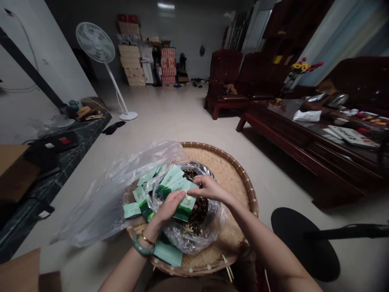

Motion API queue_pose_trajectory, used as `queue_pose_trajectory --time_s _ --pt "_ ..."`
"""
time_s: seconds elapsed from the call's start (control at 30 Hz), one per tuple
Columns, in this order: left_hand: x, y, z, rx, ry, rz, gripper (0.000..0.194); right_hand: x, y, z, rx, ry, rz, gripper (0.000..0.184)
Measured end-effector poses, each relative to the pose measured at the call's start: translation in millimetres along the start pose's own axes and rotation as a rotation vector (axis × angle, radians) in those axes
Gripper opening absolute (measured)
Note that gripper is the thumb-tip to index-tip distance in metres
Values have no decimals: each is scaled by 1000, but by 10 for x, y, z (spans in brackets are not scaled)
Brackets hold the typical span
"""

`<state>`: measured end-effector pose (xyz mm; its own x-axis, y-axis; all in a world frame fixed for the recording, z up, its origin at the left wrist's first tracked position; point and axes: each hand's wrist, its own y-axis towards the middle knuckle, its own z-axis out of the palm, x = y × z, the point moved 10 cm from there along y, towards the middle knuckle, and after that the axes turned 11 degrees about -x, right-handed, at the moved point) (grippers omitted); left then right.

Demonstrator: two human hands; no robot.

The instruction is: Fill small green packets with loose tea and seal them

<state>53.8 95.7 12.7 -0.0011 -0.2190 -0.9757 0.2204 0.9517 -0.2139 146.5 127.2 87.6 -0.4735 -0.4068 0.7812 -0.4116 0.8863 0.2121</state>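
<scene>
The left hand grasps a fanned stack of flat, rectangular, mint-and-dark-green packets; its thumb lies across the front of the stack. The right hand is positioned at the right edge of the same stack. Its thumb touches the foremost packet and its index finger is bent above the edge; whether these fingers pinch the packet or only rest against it cannot be determined.

The stack is located above an open, clear plastic bag containing dark, loose, dried material with pale yellow pieces. This bag rests on a round, shallow, woven bamboo tray with a bound rim. Further loose green packets lie left of the bag; one mint-green packet lies at the near side of the tray, partly beneath the bag. A large, translucent plastic sheet or bag extends over the left side of the tray toward the floor.

The left wrist carries a thick green bangle and a thin gold-coloured bracelet. A white pedestal fan stands on the pale tiled floor; a long, dark-red wooden table stands to the right.
</scene>
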Motion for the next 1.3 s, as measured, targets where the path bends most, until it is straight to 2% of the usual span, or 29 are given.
queue_pose_trajectory --time_s 0.1,0.2,0.33,0.47,0.57,0.73,0.87,1.0,1.13,1.2,1.3 --pt "69 -24 88 11 -154 -107 58 -267 4 55 -28 220 187 39" --pt "72 -31 130 1 -178 -115 55 -388 -1 79 -79 343 246 41" --pt "88 -16 164 11 -105 -103 53 -350 23 -16 -180 263 198 43" --pt "99 21 177 26 -61 -64 47 -192 60 21 -120 -44 107 30" --pt "123 35 175 26 -89 -68 45 -139 97 79 -95 -187 46 47" --pt "222 20 221 33 -195 -189 47 -110 131 121 -126 -133 -48 51" --pt "190 66 164 -55 -148 -127 45 -65 113 108 -144 -118 -90 51" --pt "187 90 186 -36 -79 -95 43 -123 116 147 -135 -75 -39 51" --pt "242 74 230 -12 -197 -199 51 -275 180 182 -129 36 44 46" --pt "261 69 203 -48 -265 -247 50 -395 192 89 -176 76 103 40" --pt "256 90 87 -140 -324 -241 48 -580 68 -223 -345 -17 157 33"
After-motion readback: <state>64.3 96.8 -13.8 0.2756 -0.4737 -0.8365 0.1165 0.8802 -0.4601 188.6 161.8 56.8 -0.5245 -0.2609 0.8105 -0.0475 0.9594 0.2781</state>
